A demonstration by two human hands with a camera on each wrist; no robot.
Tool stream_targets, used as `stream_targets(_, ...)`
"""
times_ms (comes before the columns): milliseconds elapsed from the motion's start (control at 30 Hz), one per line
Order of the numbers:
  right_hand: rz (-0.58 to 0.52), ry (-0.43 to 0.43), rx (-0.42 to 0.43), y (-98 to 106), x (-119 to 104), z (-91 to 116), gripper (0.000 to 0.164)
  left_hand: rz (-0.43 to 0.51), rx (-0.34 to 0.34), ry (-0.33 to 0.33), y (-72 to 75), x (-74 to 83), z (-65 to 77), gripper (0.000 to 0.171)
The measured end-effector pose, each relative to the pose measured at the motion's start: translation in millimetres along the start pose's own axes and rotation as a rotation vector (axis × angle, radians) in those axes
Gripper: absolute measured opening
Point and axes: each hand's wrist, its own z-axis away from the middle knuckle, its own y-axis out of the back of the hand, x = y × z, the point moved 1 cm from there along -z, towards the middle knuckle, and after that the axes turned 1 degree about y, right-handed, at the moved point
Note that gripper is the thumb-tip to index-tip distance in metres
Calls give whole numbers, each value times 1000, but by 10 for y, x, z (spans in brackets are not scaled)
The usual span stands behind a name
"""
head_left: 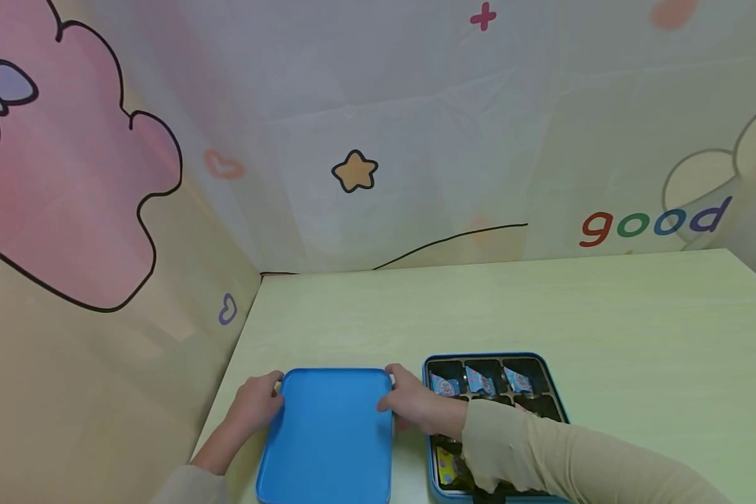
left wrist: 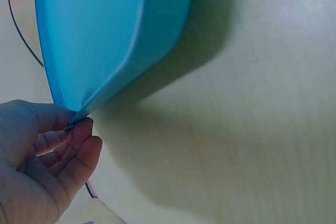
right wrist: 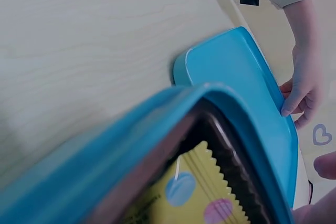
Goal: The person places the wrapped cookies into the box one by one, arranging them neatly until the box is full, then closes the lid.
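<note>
A shallow blue lid [head_left: 334, 434], its raised rim turned up, is between both hands in the head view. The left hand [head_left: 255, 402] pinches its far left corner; in the left wrist view, thumb and fingers [left wrist: 84, 129] close on the thin edge. At the far right corner, the right hand [head_left: 416, 402] grips the rim, thumb over the inner face. Beneath the right forearm stands a blue box [head_left: 430, 455] with a black divided insert. Blue wrapped sweets [head_left: 480, 381] fill its back row, and a yellow packet [head_left: 445, 465] lies near the front. The sleeve hides much of the box.
Both lid and box are at the near side of a pale wooden table [head_left: 636, 336]. A printed cloth [head_left: 416, 161] rises behind it and along the left. The box stands just right of the lid.
</note>
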Motion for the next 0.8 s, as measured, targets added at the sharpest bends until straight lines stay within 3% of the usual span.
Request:
stream_targets(267,-9,-9,5,23,-32,4,65,-12,28,6,73,14,1,29)
stream_targets(500,-50,31,11,49,-31,4,60,-35,63,15,140,27,1,29)
stream_targets(800,-123,39,80,74,-60,-16,51,-41,75,34,253,102,32,30)
